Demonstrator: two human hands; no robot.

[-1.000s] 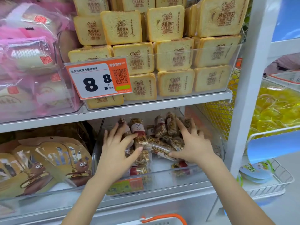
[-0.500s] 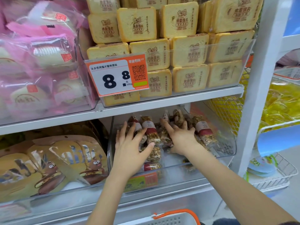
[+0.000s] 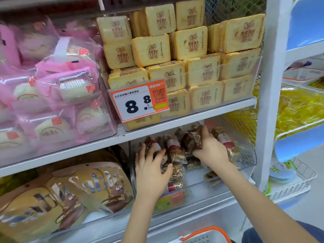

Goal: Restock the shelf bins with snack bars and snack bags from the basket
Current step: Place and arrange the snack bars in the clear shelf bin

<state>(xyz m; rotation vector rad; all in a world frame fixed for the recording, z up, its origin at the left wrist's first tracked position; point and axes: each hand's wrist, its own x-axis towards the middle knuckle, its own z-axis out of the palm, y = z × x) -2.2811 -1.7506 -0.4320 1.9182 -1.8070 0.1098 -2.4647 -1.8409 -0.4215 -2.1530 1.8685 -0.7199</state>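
1. Head view: right hand [image 3: 209, 149] has its grip curled round a bunch of snack bars [image 3: 191, 139] at the back of the clear bin [image 3: 245, 160].
2. Left hand [image 3: 150, 165] lies flat, fingers straight, on bars just left.
3. Bars' long axes run front-to-back, so I'd guess the right hand, being nearer, does the next shuffle.

Clear bin [image 3: 245, 165] on lower shelf open at top front; gap betw its front wall and upper shelf board [image 3: 175, 127] is the only way in, low headroom. Both forearms already fill that gap. Left hand [image 3: 150, 165] and right hand [image 3: 208, 148] sit among snack bars [image 3: 175, 151] piled at back & centre. Bare bin floor front-right, near the wall. Price tag [image 3: 140, 100] hangs just over the gap's left part. White upright post [image 3: 270, 102] blocks right side; bin of brown bags [image 3: 70, 193] just beside on left
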